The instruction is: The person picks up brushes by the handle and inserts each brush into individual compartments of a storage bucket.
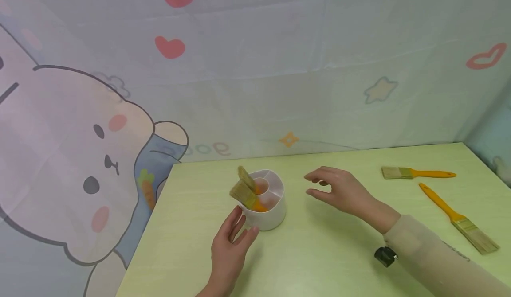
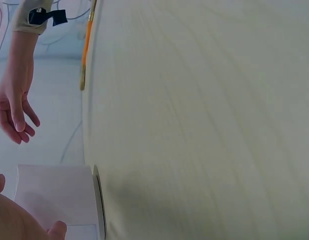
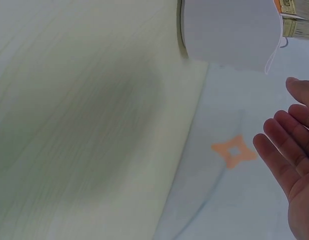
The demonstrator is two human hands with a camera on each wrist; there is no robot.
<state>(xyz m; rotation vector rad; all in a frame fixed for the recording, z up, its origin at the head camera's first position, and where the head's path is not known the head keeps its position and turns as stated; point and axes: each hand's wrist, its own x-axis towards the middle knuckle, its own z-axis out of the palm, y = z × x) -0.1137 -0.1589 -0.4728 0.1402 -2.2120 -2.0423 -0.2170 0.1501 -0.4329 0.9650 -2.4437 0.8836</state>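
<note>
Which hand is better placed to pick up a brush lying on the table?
Probably the right hand: it looks empty, and both loose brushes lie on that side of the table. The left hand is beside the white holder, farther from them.

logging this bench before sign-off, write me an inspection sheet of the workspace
Surface: pale green table, faint grain
Job's things: white divided holder standing upright; two tilted brushes in it, bristles up; two loose brushes lying on the table's right side
Clutter: nothing seen
Grips: left grip at the holder, contact unclear; right grip empty, apart from the holder
Cables: nothing seen
Surroundings: cartoon-printed cloth backdrop behind the table
</note>
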